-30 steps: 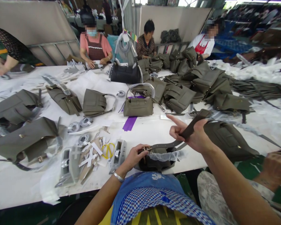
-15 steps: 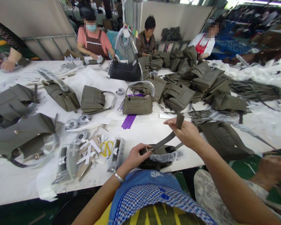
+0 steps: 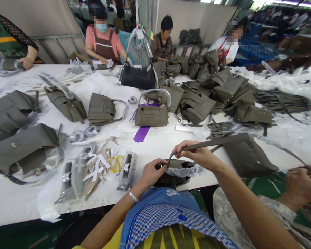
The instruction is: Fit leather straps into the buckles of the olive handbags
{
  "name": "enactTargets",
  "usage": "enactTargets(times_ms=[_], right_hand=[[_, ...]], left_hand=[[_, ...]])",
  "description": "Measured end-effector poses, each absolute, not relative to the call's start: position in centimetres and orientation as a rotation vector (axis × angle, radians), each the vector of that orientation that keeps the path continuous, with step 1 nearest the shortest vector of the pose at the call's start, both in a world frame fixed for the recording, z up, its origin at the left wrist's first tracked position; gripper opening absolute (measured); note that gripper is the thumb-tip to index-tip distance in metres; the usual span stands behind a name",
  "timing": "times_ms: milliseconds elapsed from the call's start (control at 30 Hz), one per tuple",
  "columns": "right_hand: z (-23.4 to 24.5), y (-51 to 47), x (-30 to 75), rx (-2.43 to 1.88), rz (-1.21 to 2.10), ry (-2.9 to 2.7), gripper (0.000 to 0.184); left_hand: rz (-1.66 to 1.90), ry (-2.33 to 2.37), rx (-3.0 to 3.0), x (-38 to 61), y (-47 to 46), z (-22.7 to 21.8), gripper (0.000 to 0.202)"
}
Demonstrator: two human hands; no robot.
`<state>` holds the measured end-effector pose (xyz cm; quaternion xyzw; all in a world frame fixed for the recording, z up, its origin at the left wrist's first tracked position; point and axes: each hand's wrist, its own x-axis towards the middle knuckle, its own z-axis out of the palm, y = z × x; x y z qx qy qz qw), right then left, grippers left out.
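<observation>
An olive handbag (image 3: 172, 180) lies at the table's front edge against the blue apron, with clear plastic wrap (image 3: 185, 172) along its top. My left hand (image 3: 150, 173) is closed, pinching a small metal buckle (image 3: 167, 166) at the bag's left end. Between thumb and fingers of my right hand (image 3: 197, 154), also closed, is an olive strap (image 3: 215, 142). One end of the strap bends down to the buckle; whether it passes through is too small to tell. The rest stretches rightward above the hand.
Left of my hands stand tape dispensers (image 3: 128, 171), yellow scissors (image 3: 116, 164) and paper scraps (image 3: 100, 166). Several olive bags (image 3: 199, 103) are piled beyond. Another bag (image 3: 250, 155) lies at right, near a co-worker's hand (image 3: 299, 185). Other people (image 3: 105, 45) work across the table.
My right hand has come lower and nearer the buckle, its grip now close to where the strap bends. The strap's length now trails right instead of standing up. My left hand stays at the buckle.
</observation>
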<state>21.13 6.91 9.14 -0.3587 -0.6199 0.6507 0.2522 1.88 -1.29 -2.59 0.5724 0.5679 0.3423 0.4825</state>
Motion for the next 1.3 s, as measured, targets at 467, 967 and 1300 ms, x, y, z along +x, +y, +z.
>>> enactTargets(times_ms=[467,967,1300], right_hand=[[-0.1,3.7,14.4,-0.754,2.108,-0.975,0.031],[0.6,2.3,14.0,-0.991,1.546,-1.705,0.026],[0.5,1.5,13.9,-0.820,1.557,-1.825,0.017]], left_hand=[[0.752,1.428,1.343,2.6,-1.4,-4.7,0.021],[0.777,1.132,1.274,0.8,-1.2,-4.9,0.051],[0.851,1.211,1.361,1.0,-1.0,-7.6,0.026]])
